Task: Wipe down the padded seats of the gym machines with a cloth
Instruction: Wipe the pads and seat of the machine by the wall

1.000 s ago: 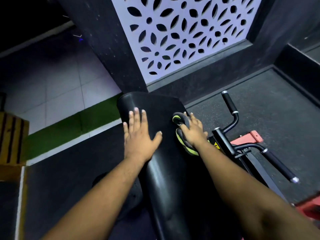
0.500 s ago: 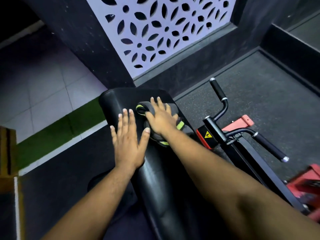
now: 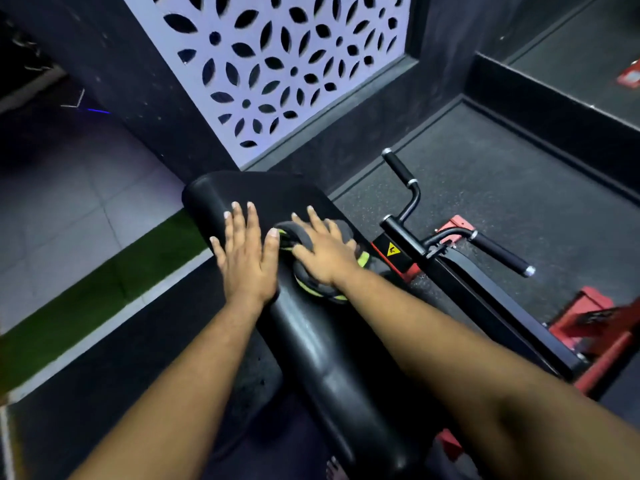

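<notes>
A long black padded seat (image 3: 311, 341) runs from the bottom middle up to the centre of the view. My left hand (image 3: 247, 254) lies flat on its upper left part, fingers straight. Just to the right, my right hand (image 3: 325, 251) presses a grey cloth with yellow-green edging (image 3: 304, 285) onto the pad, fingers spread over it. Most of the cloth is hidden under that hand. The two hands nearly touch.
Black handlebars with grips (image 3: 498, 251) and a red and black machine frame (image 3: 588, 327) stand to the right of the pad. A dark wall with a white cut-out panel (image 3: 277, 64) rises behind. Grey tiles and a green strip (image 3: 104, 289) lie left.
My right hand has slid the cloth leftward across the top of the pad, from its right edge toward my left hand. My left hand has stayed flat on the pad.
</notes>
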Available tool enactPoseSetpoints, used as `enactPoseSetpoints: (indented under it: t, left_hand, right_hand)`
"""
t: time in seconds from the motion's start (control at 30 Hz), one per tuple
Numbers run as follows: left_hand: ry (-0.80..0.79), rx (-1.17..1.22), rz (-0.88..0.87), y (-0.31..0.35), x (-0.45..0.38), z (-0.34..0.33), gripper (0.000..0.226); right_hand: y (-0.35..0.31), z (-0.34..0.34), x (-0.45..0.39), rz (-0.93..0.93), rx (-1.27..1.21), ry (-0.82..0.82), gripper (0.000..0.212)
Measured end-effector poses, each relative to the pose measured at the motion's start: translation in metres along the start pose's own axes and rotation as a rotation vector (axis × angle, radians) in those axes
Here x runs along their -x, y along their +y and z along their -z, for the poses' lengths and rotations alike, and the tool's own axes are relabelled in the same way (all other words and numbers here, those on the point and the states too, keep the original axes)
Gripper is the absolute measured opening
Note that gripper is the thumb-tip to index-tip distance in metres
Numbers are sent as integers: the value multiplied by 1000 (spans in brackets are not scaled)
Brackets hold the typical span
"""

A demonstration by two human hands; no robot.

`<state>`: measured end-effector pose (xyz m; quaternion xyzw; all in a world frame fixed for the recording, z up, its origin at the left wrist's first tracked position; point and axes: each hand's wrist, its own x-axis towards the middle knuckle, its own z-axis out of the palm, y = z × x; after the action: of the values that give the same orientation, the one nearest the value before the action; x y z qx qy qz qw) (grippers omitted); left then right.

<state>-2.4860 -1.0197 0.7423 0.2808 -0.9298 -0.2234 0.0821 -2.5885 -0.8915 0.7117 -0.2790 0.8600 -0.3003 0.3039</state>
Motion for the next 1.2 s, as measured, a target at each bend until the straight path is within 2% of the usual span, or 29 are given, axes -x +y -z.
enactPoseSetpoints:
  t: [0.1,0.27,0.33,0.47,0.57,0.67,0.73,0.8,0.87,0.97,1.03,1.13,1.2]
  left_hand:
    - [-53,-49,-74,1,14,2,83]
    - [-134,37,-227,9,88,-5,83]
    - [-151,135,-231,10,111,-8,85]
    - [-125,203,-163,6,125,-4,84]
    - [-132,201,-146,6,134,4,88]
    - [-179,102,-238,10,137,7,89]
    - [-231,-28,-319,18,134,4,91]
    - [-259,-174,-384,26,127,-1,93]
    - [-261,-282,-429,32,120,-6,91]
    - [-236,-340,-459,34,116,-8,87]
    - [-242,-328,-477,33,116,-10,85]
    - [-206,-286,-480,30,118,-10,84]
    - [-222,-287,-485,31,117,-9,85]
  right_hand:
    - [3,-6,37,-6,49,-7,71]
    - [35,-28,172,101,139,-24,81]
    - [37,-29,175,46,127,-19,79]
    - [0,-19,115,-142,17,2,71]
    - [-3,-29,143,-146,87,9,73]
    - [11,-46,213,-108,194,7,77]
    - [30,-48,229,-163,144,44,73]
    - [62,-39,211,-284,67,30,69]
    - [93,-25,181,-408,34,11,73]
    - [112,-19,150,-550,28,23,67]
    - [94,-21,156,-498,-3,4,66]
    - [57,-40,191,-254,32,-20,68]
    - [61,-38,192,-173,30,5,68]
